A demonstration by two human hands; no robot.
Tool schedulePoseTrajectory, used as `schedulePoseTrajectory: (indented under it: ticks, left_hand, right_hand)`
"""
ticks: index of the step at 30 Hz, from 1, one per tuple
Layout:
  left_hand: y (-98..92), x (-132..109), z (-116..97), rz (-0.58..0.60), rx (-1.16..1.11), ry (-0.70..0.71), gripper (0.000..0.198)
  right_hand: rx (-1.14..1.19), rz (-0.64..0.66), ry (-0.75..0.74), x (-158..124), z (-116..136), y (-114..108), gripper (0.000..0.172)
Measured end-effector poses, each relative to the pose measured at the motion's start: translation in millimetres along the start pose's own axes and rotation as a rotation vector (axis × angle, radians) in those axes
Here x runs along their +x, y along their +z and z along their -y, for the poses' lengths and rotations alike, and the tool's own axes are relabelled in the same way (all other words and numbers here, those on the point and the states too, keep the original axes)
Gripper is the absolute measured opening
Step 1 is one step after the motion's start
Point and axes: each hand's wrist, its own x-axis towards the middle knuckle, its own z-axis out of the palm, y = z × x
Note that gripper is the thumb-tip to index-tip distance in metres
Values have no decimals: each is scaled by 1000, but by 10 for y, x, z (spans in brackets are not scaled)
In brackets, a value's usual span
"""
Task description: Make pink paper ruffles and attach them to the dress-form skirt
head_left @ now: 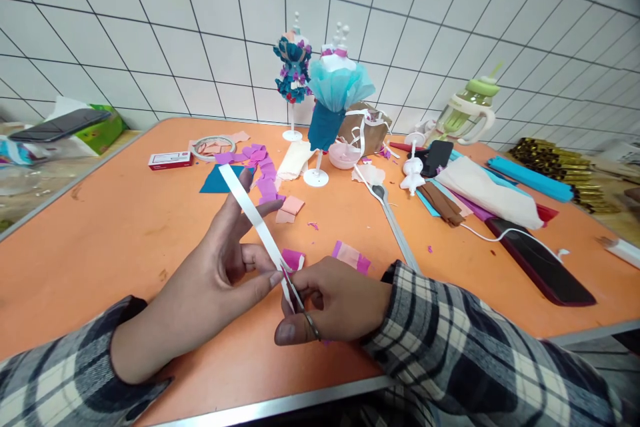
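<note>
My left hand [227, 263] pinches a strip of white tape [257, 221] between thumb and finger, its other fingers spread. There is also a small magenta piece at the pinch. A pair of small scissors [303, 310] is in my right hand [337, 300], the thumb by one handle loop, the blades across the lower part of the strip. Just behind the hands lies a small magenta paper piece [294, 259]. Beside it is a pink and purple paper scrap [351, 256]. Further back stands a mini dress form [327, 113] in blue and turquoise crepe paper.
At the back left are a tape roll [214, 147], a small red-white box [171, 160] and purple crepe strips [265, 170]. A second dress form [293, 70] stands behind. On the right lie a dark phone [543, 260], paper rolls [530, 178] and a green-lidded bottle [467, 111].
</note>
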Motion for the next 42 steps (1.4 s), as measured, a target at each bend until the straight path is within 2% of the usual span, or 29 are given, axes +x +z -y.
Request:
schedulePoseTrajectory:
  ticks: [6, 10, 18, 23, 29, 37, 42]
  left_hand:
    - [-10, -13, 5, 8, 87, 9, 107]
    - [5, -34, 25, 25, 127, 13, 112]
    - [11, -36, 27, 21, 117, -3, 110]
    - [-3, -22, 13, 8, 112, -3, 111]
    - [4, -32, 29, 18, 117, 0, 110]
    - [-7, -24, 6, 12, 106, -15, 113]
    - [-4, -23, 27, 39, 100, -4, 112]
  right_hand:
    - [16, 17, -52, -10, 11, -13, 52]
    - [2, 2, -19, -17, 18, 3, 53]
    - [-24, -21, 16, -8, 36, 33, 52]
    - [3, -74, -12, 13, 9, 75, 51]
    - [-3, -32, -24, -2, 28, 43, 51]
    - [57, -48, -15, 19, 13, 101, 52]
    - [-9, -76, -25, 7, 15, 88, 52]
